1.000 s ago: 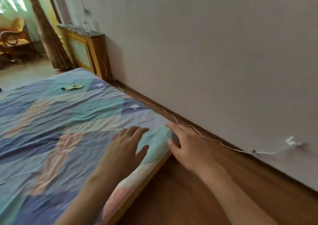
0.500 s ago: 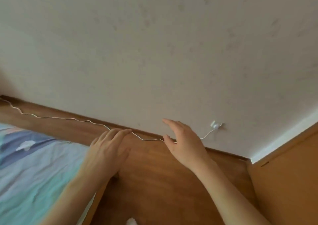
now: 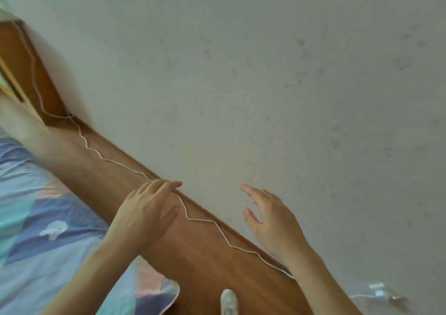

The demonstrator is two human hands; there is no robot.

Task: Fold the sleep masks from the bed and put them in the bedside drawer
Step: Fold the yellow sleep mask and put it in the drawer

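White cord (image 3: 200, 220) ran along the wooden floor (image 3: 205, 261) at the foot of the wall (image 3: 265, 73), from the upper left of the frame down to a small plug (image 3: 380, 291) at the lower right; I judged it the main hazard, since a foot could snag it, with the toe of a white shoe (image 3: 228, 301) showing at the bottom edge; my left hand (image 3: 147, 214) hovered at frame centre, fingers straight, holding nothing; my right hand (image 3: 272, 220) hung right of centre, its grip spread and empty; the bed (image 3: 36, 254) lay at the lower left, yet no sleep mask or bedside drawer showed, so I risked reaching blind; I could read no writing or brand.
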